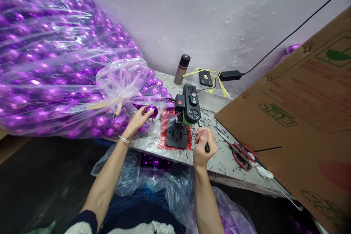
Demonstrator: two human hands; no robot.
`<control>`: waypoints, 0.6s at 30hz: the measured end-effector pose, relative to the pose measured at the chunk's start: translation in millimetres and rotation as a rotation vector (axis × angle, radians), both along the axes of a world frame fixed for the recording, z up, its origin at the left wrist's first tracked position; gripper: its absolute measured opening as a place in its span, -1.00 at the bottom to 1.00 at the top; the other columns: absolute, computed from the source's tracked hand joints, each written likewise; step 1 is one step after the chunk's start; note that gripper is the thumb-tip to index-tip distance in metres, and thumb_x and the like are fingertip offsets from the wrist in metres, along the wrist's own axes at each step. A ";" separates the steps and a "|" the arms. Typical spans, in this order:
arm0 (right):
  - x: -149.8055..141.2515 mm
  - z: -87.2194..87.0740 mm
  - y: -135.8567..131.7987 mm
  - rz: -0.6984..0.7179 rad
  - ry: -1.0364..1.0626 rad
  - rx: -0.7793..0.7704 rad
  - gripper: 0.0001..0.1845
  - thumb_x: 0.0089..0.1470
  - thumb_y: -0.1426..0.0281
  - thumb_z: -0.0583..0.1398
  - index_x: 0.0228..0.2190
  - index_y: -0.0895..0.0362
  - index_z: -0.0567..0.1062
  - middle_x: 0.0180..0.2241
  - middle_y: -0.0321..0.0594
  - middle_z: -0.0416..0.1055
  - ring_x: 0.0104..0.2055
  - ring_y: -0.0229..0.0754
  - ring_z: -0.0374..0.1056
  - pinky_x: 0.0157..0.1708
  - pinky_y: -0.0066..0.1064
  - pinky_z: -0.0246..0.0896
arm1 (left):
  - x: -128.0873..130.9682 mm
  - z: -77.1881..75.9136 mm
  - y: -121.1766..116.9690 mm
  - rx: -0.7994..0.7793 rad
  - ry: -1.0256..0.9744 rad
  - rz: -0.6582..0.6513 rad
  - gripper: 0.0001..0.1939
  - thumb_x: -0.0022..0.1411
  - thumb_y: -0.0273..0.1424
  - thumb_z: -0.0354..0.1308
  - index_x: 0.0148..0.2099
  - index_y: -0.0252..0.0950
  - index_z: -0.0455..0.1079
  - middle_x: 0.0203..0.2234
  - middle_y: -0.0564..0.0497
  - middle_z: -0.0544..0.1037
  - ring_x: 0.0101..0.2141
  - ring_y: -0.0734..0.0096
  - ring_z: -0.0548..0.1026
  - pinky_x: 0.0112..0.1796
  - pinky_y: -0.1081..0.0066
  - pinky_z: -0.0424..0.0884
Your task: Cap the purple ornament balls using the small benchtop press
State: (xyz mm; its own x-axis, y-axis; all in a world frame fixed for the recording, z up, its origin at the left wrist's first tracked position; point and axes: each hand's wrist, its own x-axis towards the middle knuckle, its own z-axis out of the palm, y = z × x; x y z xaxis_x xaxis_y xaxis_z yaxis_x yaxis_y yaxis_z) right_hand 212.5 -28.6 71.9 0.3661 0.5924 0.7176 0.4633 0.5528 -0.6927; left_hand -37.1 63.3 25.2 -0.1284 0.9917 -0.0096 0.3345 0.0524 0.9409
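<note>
My left hand (139,119) pinches a shiny purple bauble (152,111) between thumb and fingers, beside the full plastic bag. My right hand (205,144) is wrapped round a slim rod-shaped tool with a black end (207,148); its thin teal-coloured part leads up towards the black machine (192,103), and whether it joins the machine I cannot tell. This small machine has round grilles and a red switch. It stands on a slotted black base plate (177,137) over a red sheet (163,139), just right of the bauble.
A big clear bag of purple baubles (63,58) fills the left. Behind the machine are a spray can (182,69), a phone (205,77) and a black power adapter (230,75) with a cable. Red-handled scissors (242,155) lie beside a cardboard box (301,117) at right.
</note>
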 end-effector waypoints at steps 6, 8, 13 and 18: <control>-4.3 24.4 -0.1 0.002 0.035 -0.047 -0.48 0.44 0.24 0.11 -0.59 0.05 0.28 -0.56 -0.36 0.27 -0.47 -0.29 0.29 -0.42 -0.37 0.16 | 26.3 -12.0 -38.3 -0.043 -0.536 -0.106 -0.36 0.26 0.04 0.36 0.19 -0.30 0.51 0.04 -0.22 0.69 -0.01 0.08 0.69 -0.01 0.14 0.67; -5.0 28.5 0.1 -0.004 0.033 -0.051 -0.48 0.44 0.23 0.11 -0.59 0.05 0.28 -0.57 -0.36 0.26 -0.47 -0.28 0.28 -0.43 -0.36 0.16 | 44.5 -25.9 -46.8 0.006 -0.474 -0.117 -0.36 0.25 -0.01 0.39 0.22 -0.28 0.46 0.08 -0.22 0.68 0.05 0.06 0.68 0.07 0.11 0.65; -3.7 24.8 -1.2 0.001 0.013 -0.058 -0.50 0.45 0.29 0.08 -0.58 0.05 0.27 -0.57 -0.37 0.24 -0.45 -0.27 0.30 -0.39 -0.35 0.18 | 89.1 -59.1 -52.2 0.083 -0.277 -0.176 -0.41 0.29 -0.14 0.39 0.24 -0.24 0.35 0.08 -0.23 0.66 0.06 0.08 0.68 0.10 0.07 0.62; -2.3 20.5 -3.1 0.019 -0.013 -0.039 -0.53 0.45 0.35 0.08 -0.56 0.05 0.28 -0.55 -0.36 0.27 -0.43 -0.28 0.32 -0.38 -0.36 0.18 | 104.2 -63.9 -53.1 0.168 0.038 -0.186 -0.44 0.29 -0.18 0.40 0.24 -0.22 0.36 0.06 -0.20 0.65 0.03 -0.02 0.67 0.08 -0.02 0.59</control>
State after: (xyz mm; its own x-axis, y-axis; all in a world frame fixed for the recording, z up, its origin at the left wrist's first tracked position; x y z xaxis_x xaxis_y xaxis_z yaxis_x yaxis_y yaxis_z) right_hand 210.3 -31.8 92.4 0.3456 0.6272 0.6980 0.4616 0.5340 -0.7083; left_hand 67.1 10.2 -38.7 0.0595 0.9855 0.1588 0.3593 -0.1696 0.9177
